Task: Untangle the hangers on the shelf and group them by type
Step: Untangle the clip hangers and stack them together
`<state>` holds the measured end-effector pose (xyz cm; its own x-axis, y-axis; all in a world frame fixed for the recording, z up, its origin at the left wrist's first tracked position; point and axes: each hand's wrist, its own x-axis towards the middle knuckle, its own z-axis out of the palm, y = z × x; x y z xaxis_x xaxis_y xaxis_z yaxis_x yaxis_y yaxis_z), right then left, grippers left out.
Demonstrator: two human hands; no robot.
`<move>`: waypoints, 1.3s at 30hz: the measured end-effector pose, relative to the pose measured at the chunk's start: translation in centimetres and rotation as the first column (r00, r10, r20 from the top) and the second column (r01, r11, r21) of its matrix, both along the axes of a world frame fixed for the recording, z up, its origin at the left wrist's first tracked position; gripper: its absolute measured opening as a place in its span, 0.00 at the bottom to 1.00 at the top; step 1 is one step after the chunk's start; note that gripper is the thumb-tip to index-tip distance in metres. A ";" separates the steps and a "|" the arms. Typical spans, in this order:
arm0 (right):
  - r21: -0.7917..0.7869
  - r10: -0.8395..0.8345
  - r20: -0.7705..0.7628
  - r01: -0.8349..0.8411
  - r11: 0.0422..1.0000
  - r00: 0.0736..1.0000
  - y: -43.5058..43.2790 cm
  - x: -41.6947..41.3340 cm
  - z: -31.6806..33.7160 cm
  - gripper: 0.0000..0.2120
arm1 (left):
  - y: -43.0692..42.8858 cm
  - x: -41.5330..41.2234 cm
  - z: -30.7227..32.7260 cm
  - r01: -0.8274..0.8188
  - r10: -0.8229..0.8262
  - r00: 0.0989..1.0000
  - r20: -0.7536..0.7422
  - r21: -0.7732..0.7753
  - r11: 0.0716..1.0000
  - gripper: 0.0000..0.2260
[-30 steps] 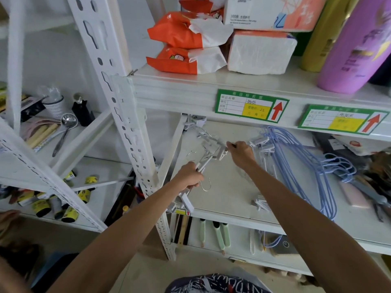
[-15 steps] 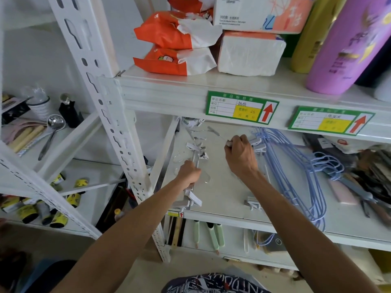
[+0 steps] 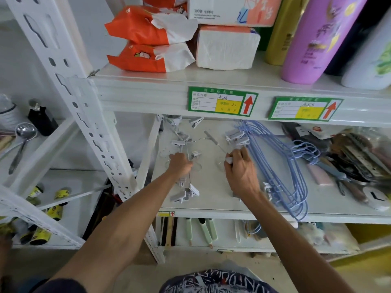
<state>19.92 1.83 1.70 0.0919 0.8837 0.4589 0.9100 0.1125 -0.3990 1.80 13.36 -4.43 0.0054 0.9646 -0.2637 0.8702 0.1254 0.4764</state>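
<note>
On the white middle shelf (image 3: 211, 211) lie white clip hangers and blue wire hangers. My left hand (image 3: 179, 164) is closed on a bunch of white clip hangers (image 3: 186, 192) that runs from the shelf's back left to its front edge. My right hand (image 3: 240, 172) grips the clip end of another white clip hanger (image 3: 212, 138), whose metal bar points back and left. More white clips (image 3: 234, 137) sit just behind that hand. A stack of blue wire hangers (image 3: 281, 166) lies to the right, partly hidden by my right forearm.
The shelf board above (image 3: 148, 96) overhangs the hangers and carries tissue packs (image 3: 148, 45) and bottles (image 3: 313, 39). Scissors, combs and other tools (image 3: 355, 163) crowd the shelf's right end. A white perforated upright (image 3: 88, 127) stands at the left.
My two hands have drawn apart: the left took its bunch of clip hangers leftward onto the shelf, the right shifted right and nearer with its hanger. The camera tilted slightly.
</note>
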 end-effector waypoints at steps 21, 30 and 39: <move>-0.040 -0.140 -0.381 0.135 0.990 0.914 -9.6 8.6 4.7 0.09 | -4.6 3.3 9.0 0.641 -0.774 0.632 0.027 0.544 0.542 0.23; -0.223 -0.142 -0.915 -0.180 0.958 0.378 -7.1 16.0 8.0 0.05 | -7.0 8.7 13.6 0.553 -0.756 0.557 0.344 0.525 0.646 0.12; -0.564 -0.347 -0.786 -0.361 0.743 0.512 -4.2 12.1 6.0 0.26 | -4.1 10.3 10.2 0.073 0.052 0.374 0.926 -0.085 0.994 0.19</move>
